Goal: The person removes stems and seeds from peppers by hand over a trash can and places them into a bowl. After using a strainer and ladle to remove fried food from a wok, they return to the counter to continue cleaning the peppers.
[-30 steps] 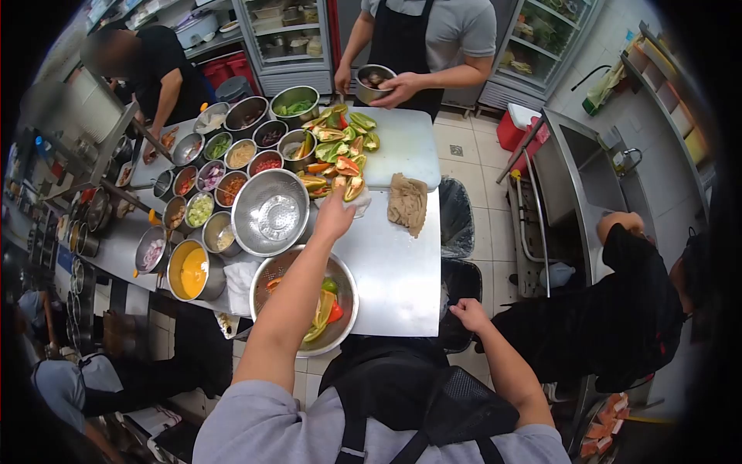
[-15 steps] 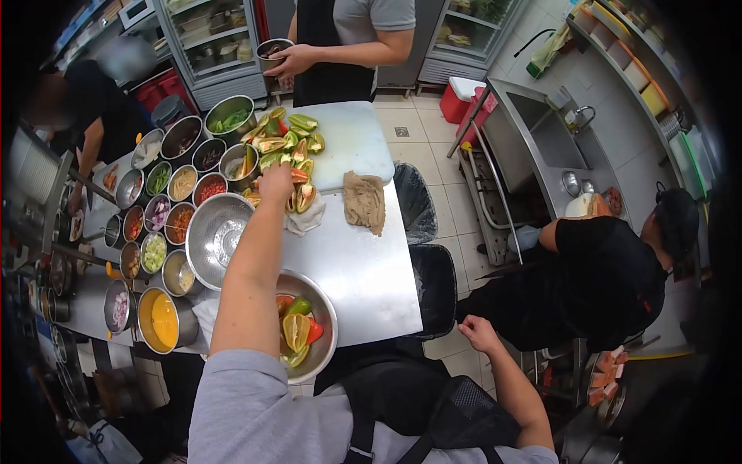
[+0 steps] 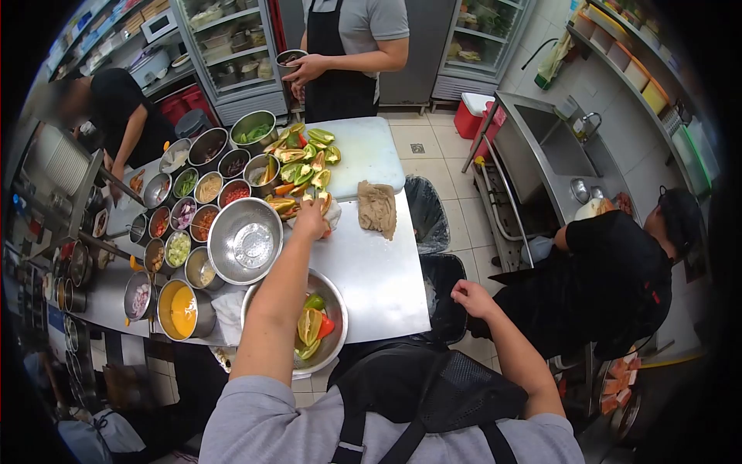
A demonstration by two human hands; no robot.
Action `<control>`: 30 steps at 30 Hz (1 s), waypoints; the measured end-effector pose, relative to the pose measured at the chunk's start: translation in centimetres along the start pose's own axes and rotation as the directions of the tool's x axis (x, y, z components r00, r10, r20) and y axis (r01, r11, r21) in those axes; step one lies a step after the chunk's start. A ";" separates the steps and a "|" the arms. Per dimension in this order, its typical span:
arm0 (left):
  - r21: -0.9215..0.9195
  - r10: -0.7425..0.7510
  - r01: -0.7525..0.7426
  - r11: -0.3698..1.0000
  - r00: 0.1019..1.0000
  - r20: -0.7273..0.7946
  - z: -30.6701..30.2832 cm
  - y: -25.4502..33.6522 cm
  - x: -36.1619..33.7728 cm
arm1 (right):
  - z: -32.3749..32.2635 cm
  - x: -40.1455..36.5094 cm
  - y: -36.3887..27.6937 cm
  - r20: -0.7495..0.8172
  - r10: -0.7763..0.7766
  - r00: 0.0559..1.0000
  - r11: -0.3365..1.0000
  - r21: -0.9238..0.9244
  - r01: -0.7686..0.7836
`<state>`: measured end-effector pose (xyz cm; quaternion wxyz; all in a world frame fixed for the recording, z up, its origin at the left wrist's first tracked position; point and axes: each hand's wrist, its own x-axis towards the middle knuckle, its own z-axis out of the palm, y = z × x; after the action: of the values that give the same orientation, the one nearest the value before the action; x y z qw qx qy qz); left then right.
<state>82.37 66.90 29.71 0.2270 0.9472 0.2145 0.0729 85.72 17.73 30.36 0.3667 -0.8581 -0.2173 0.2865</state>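
Note:
My left hand (image 3: 311,220) reaches over the metal table (image 3: 379,286) to the near end of a pile of cut peppers (image 3: 292,172). Its fingers are drawn together on something I cannot make out, beside a white cloth (image 3: 334,216). The pile lies partly on a white cutting board (image 3: 363,151). Below my left forearm, a metal bowl (image 3: 338,340) holds green and red pepper pieces (image 3: 310,326). An empty-looking perforated bowl (image 3: 246,240) rests left of the forearm. My right hand (image 3: 473,299) hangs off the table's right side, fingers curled with nothing in them.
Metal pots of chopped food, one with yellow liquid (image 3: 183,311), crowd the left side. A brown cloth (image 3: 377,209) lies near the board. Black-lined bins (image 3: 427,220) stand at the right edge. One person (image 3: 352,54) stands opposite; others work at left and right (image 3: 610,271).
My left hand has drawn back from within the pepper pile to its near end. My right hand stays raised at the side. The camera view has shifted slightly.

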 end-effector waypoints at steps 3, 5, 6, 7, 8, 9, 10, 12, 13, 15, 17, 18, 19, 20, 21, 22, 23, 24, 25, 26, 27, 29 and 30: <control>0.000 -0.072 0.072 0.997 0.994 -0.085 0.6 -0.3 -1.5 | -0.1 -0.4 -0.4 0.024 -0.072 0.997 0.996 -0.049 0.073; 0.002 -0.105 0.106 0.994 0.987 -0.118 1.3 -0.6 -2.6 | -0.2 -1.3 0.0 0.037 -0.027 0.999 0.996 -0.078 0.030; -0.001 -0.145 0.145 0.989 0.984 -0.105 1.5 -0.6 -2.9 | -0.3 -1.9 0.5 0.030 -0.002 1.000 0.997 -0.083 0.004; -0.003 -0.181 0.182 0.983 0.979 -0.092 1.7 -0.6 -3.0 | -0.4 -2.4 1.0 0.021 0.024 1.000 0.996 -0.087 -0.022; 0.001 -0.179 0.179 0.984 0.980 -0.092 1.8 -0.3 -3.7 | -0.5 -3.1 1.5 0.020 0.048 0.999 0.996 -0.075 -0.047; 0.020 -0.204 0.205 0.979 0.978 -0.050 1.9 0.1 -4.4 | -0.6 -3.6 2.3 0.018 0.048 0.999 0.996 -0.070 -0.046; 0.041 -0.230 0.230 0.972 0.973 -0.010 1.8 0.6 -4.8 | -0.8 -4.2 3.0 0.024 0.077 0.997 0.997 -0.034 -0.076; 0.069 -0.278 0.275 0.959 0.960 0.032 2.2 1.0 -4.9 | -1.3 -4.7 3.8 0.040 0.106 0.994 0.994 0.006 -0.106; 0.094 -0.322 0.315 0.944 0.944 0.071 2.4 1.2 -4.9 | -1.7 -4.6 4.2 0.045 0.094 0.995 0.996 -0.012 -0.094; 0.064 -0.292 0.286 0.956 0.948 0.127 3.1 1.1 -4.7 | -3.0 -4.0 2.8 0.042 0.079 0.996 0.997 -0.025 -0.078; 0.030 -0.257 0.255 0.966 0.950 0.179 4.7 0.6 -3.7 | -4.2 -3.3 -0.4 0.051 0.029 0.998 0.991 -0.129 -0.022; -0.064 -0.244 0.284 0.957 0.902 0.355 6.0 -0.2 -2.7 | -4.9 -3.0 -3.0 0.078 0.040 0.996 0.989 -0.148 -0.028; -0.151 -0.205 0.325 0.934 0.831 0.518 6.4 -0.2 -1.9 | -5.1 -2.3 -4.4 0.074 -0.079 0.994 0.987 -0.134 0.089; -0.336 -0.197 0.430 0.838 0.813 0.547 3.8 3.1 -3.3 | -5.3 -1.8 -5.7 0.068 -0.194 0.979 0.972 -0.121 0.201; -0.337 -0.190 0.421 0.842 0.816 0.546 2.6 5.4 -4.1 | -5.4 -1.6 -7.9 0.067 -0.268 0.961 0.953 -0.128 0.275; -0.500 -0.106 0.424 0.755 0.832 0.545 1.9 7.4 -4.9 | -5.5 -1.3 -10.1 0.065 -0.340 0.938 0.928 -0.137 0.346; -0.644 -0.021 0.421 0.639 0.847 0.532 1.3 9.4 -5.7 | -5.7 -0.6 -11.6 0.112 -0.403 0.909 0.886 -0.202 0.417; -0.645 -0.009 0.415 0.642 0.845 0.535 0.5 11.9 -7.0 | -5.8 -0.7 -14.2 0.117 -0.395 0.911 0.889 -0.201 0.411; -0.749 0.069 0.374 0.546 0.872 0.485 -0.3 14.3 -8.6 | -5.4 -0.5 -15.5 0.080 -0.441 0.894 0.862 -0.240 0.447; -0.836 0.139 0.331 0.437 0.894 0.426 -1.2 16.5 -9.8 | -5.3 -0.3 -16.9 0.043 -0.479 0.877 0.849 -0.230 0.476; -0.835 0.184 0.347 0.427 0.871 0.456 -2.0 18.3 -10.8 | -5.2 0.2 -17.7 0.034 -0.473 0.881 0.854 -0.229 0.467; -0.845 0.202 0.279 0.456 0.893 0.403 -3.0 21.5 -12.7 | -5.0 1.2 -18.4 -0.127 -0.592 0.796 0.756 -0.431 0.494; -0.841 0.201 0.284 0.460 0.889 0.410 -1.7 21.7 -12.9 | -5.3 1.7 -18.4 -0.130 -0.587 0.799 0.761 -0.425 0.490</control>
<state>78.47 44.46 40.72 0.7301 0.6722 0.1092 -0.0558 87.47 27.76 46.63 0.2900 -0.8406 -0.4575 0.0084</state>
